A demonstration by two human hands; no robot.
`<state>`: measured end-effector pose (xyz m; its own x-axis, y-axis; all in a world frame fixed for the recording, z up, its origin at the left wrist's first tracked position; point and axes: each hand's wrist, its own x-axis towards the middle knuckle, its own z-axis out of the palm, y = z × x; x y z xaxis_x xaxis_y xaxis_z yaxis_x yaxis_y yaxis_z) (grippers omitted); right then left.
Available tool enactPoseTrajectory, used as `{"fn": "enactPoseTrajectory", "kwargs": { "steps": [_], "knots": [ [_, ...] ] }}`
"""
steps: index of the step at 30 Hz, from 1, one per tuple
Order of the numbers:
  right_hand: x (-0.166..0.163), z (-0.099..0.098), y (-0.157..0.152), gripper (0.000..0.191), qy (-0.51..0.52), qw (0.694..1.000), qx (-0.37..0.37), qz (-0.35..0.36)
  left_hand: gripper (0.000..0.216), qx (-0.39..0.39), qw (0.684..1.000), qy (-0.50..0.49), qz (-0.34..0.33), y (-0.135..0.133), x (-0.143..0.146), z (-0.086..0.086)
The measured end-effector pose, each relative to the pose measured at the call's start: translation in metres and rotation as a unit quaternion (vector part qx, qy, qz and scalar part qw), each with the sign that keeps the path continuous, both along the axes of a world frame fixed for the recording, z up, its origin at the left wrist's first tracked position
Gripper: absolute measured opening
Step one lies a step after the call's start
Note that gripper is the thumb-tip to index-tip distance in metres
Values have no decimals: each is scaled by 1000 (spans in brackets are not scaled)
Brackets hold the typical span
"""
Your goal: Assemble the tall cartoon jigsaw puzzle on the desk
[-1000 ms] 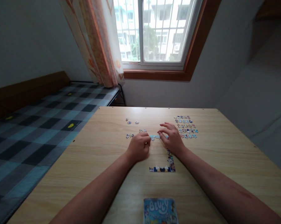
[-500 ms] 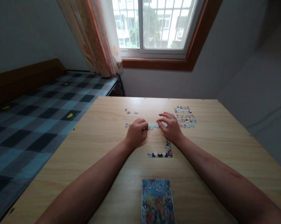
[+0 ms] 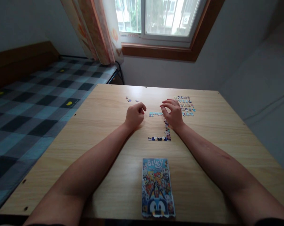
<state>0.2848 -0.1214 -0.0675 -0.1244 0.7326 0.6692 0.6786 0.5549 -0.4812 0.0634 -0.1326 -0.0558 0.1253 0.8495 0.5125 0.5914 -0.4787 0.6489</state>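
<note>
My left hand [image 3: 134,115] rests on the wooden table [image 3: 104,131] in a loose fist, thumb against the index finger; whether it holds anything is hidden. It lies just left of a short light-blue strip of joined puzzle pieces [image 3: 155,114]. My right hand [image 3: 172,114] hovers at the strip's right end, fingers curved and apart, nothing visible in them. From there a column of joined pieces [image 3: 166,128] runs toward me to a bottom strip [image 3: 157,138].
Sorted loose pieces [image 3: 186,105] lie right of my right hand. A few more pieces [image 3: 131,99] lie far left. A Bluey puzzle picture card [image 3: 158,185] sits near the table's front edge. A bed with a checked cover [image 3: 35,103] stands left, a curtain [image 3: 97,31] and window behind.
The view has tilted down, so the card shows fully. Both hands have lifted slightly off the blue strip. My left hand moved a little left, away from it.
</note>
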Motion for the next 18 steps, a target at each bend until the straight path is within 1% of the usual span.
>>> {"fn": "enactPoseTrajectory", "kwargs": {
  "steps": [4, 8, 11, 15, 18],
  "knots": [
    [-2, 2, -1, 19, 4, 1000, 15, -14, 23, 9, 1000, -4, -23, 0, -2, 2],
    [-2, 7, -1, 18, 19, 999, 43, -17, 21, 3, 999, 21, -44, -2, -1, 2],
    [2, 14, -4, 21, 54, 996, 63, -17, 21, -3, 997, 52, -52, 0, -2, 0],
    [16, 19, -16, 35, 100, 993, 64, -1, 22, 27, 996, 78, -16, 5, -7, -4],
    [29, 13, -26, 41, 118, 991, 58, 8, 24, 33, 998, 50, 11, 7, -9, -4]
  ]
}}
